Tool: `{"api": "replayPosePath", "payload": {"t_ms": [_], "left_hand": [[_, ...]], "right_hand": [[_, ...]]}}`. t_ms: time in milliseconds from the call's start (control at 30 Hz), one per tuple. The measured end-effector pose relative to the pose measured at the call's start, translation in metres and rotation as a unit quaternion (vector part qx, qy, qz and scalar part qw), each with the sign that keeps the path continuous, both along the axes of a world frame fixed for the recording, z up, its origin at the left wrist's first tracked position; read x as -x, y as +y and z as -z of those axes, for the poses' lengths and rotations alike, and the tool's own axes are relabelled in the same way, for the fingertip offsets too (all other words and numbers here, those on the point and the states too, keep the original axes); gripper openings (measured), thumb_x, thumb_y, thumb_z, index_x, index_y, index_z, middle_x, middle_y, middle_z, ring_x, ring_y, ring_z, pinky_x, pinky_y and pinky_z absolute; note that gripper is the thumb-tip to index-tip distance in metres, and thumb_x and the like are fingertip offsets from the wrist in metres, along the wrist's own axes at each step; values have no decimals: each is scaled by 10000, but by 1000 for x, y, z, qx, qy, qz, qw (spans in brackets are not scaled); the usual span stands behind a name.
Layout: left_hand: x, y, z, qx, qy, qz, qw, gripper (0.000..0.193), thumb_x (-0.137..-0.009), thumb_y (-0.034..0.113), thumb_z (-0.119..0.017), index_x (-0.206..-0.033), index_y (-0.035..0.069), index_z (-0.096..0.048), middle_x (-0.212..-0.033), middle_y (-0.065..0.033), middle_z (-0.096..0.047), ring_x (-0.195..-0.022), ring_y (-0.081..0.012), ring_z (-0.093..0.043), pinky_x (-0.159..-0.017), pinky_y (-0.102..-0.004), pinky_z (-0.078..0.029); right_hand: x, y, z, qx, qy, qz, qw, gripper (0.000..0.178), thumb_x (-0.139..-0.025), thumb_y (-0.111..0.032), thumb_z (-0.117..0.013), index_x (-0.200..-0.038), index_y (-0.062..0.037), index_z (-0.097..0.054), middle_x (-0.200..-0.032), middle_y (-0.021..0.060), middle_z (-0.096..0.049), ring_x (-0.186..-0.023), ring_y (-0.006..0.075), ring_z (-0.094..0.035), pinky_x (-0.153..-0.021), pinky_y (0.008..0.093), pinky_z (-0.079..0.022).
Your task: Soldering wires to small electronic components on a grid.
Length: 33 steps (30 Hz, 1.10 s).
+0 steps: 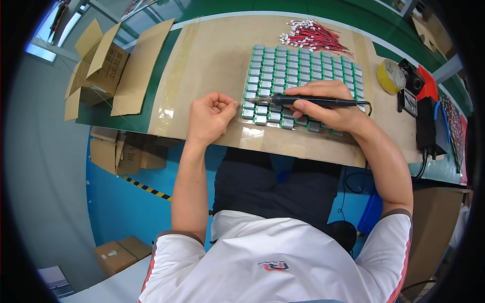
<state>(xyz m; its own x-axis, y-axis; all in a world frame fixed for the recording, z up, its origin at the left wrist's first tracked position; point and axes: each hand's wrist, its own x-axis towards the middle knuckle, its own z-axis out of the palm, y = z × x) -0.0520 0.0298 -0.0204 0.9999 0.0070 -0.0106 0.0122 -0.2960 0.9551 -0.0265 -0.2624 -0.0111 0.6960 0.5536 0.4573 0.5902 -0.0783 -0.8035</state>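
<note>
My right hand [328, 103] grips a black soldering iron [313, 101] laid almost level. Its metal tip points left, over the left edge of a block of small grey parts on green boards [303, 68], set in close rows. Just left of that tip, my left hand [212, 115] is closed, thumb and forefinger pressed together in a pinch. Whatever those fingers hold, if anything, is too small to make out. The right hand covers part of the nearer rows. Whether the tip touches a part, I cannot tell.
Behind the rows lies a pile of red wires with white connectors [318, 38]. A yellow tape roll [391, 77] and a black box [431, 126] stand on the right. Brown cardboard [202, 55] covers the tabletop. An opened carton [103, 65] sits at the left.
</note>
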Motion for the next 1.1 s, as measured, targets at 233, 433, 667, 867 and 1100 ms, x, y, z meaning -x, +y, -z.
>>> {"api": "replayPosePath", "payload": {"t_ms": [233, 433, 667, 867, 1100], "left_hand": [[-1, 2, 5, 31, -15, -14, 999, 101, -871, 41, -710, -842, -34, -649, -655, 5, -608, -475, -26, -486, -409, -203, -339], [0, 6, 7, 64, -61, -44, 995, 84, -853, 2, -707, -818, -14, -633, -678, 11, -614, -565, -13, -522, -486, -184, -380], [0, 8, 9, 20, -57, -12, 998, 75, -836, -3, -708, -812, -12, -638, -680, 18, -605, -589, -7, -523, -516, -177, -401], [0, 8, 9, 12, -63, 31, 997, 83, -855, -5, -683, -799, -24, -624, -622, 13, -570, -456, -12, -456, -397, -194, -309], [1, 9, 9, 6, -44, 28, 999, 90, -847, -5, -694, -796, -27, -623, -610, 7, -569, -444, -22, -467, -392, -198, -323]], "right_hand": [[0, -1, 0, -10, 8, 9, 1000, 257, -906, -69, -682, -1149, 5, -718, -847, 109, -745, -738, 143, -728, -628, 247, -544], [1, 0, -1, -4, 4, 6, 1000, 252, -908, -80, -681, -1143, 2, -721, -844, 113, -748, -736, 149, -730, -650, 249, -548], [0, -1, 0, -5, 9, -1, 1000, 253, -902, -67, -681, -1144, -8, -725, -839, 105, -748, -738, 140, -717, -657, 256, -546], [2, -1, -3, -6, 21, -14, 1000, 237, -890, -63, -690, -1116, -8, -735, -816, 103, -744, -721, 143, -707, -634, 254, -527], [2, -1, -2, 3, 4, -10, 1000, 237, -881, -81, -705, -1104, -7, -738, -779, 95, -738, -682, 145, -690, -630, 271, -504]]}}
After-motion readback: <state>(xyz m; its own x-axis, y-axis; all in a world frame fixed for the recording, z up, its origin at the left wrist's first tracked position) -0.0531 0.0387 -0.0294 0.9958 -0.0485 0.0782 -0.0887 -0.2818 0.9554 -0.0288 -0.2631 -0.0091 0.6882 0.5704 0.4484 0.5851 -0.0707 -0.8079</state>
